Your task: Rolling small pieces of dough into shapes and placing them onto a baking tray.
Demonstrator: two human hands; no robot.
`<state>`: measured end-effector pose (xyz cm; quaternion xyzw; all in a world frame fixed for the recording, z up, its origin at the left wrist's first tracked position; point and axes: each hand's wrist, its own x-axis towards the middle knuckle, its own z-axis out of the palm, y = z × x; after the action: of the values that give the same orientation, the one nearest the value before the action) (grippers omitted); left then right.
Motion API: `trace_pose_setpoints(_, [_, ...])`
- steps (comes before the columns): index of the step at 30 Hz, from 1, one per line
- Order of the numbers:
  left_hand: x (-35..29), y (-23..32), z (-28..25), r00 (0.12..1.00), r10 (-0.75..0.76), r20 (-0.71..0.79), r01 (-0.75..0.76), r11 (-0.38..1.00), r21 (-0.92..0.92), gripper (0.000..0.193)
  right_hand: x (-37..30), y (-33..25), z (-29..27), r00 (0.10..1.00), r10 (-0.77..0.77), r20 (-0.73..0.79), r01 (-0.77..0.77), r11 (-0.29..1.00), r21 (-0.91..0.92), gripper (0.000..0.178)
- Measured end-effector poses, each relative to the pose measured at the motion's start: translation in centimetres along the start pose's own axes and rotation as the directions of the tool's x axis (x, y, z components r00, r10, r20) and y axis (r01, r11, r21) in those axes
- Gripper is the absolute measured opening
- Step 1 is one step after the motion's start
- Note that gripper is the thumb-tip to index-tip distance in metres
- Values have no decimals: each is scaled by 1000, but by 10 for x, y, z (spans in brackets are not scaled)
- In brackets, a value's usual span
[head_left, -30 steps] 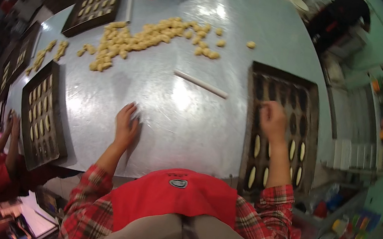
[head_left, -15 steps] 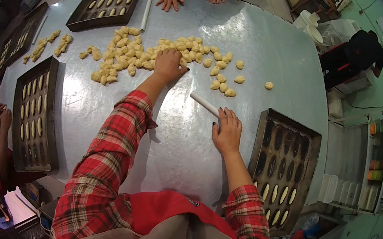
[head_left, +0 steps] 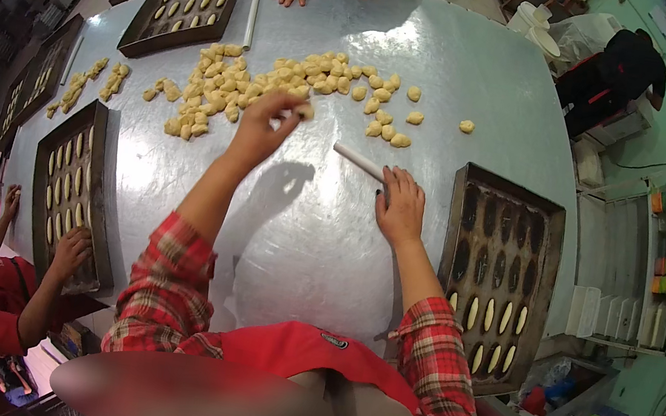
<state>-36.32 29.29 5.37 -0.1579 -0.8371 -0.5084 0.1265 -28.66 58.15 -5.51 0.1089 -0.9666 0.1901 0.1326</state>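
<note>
Left hand (head_left: 265,124) in a pinch around a dough piece (head_left: 305,111) — right hand (head_left: 402,210) loosely open on a white rolling pin (head_left: 357,161)

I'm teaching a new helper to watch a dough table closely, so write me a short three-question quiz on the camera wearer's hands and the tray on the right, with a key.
1. Which hand, left or right, pinches a piece of dough?
2. True or false: the right hand covers one end of the white rod.
3. On the tray on the right, where do the dough strips lie?
A) Only in the far rows
B) Only in the near rows
C) In every row

Key
1. The left hand.
2. True.
3. B; the moulds in the far rows are bare.
</note>
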Motion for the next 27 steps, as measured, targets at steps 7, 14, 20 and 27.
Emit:
trace_pose_setpoints(7, [-202,-13,46,783,-109,612,-211,880,426,69,1,5,1,997,-47,-60,45,998,-46,47])
trace_pose_setpoints(14, [-196,9,9,989,127,-82,-98,952,290,81,-29,-54,-8,947,-320,-10,306,897,320,42])
trace_pose_setpoints(20, [-175,-20,26,991,105,-83,-67,924,376,65,-56,-93,-8,882,-442,161,382,873,303,39])
trace_pose_setpoints(27, [-163,-44,44,999,-14,51,-17,825,566,55,-13,-86,23,887,-320,333,303,947,101,38])
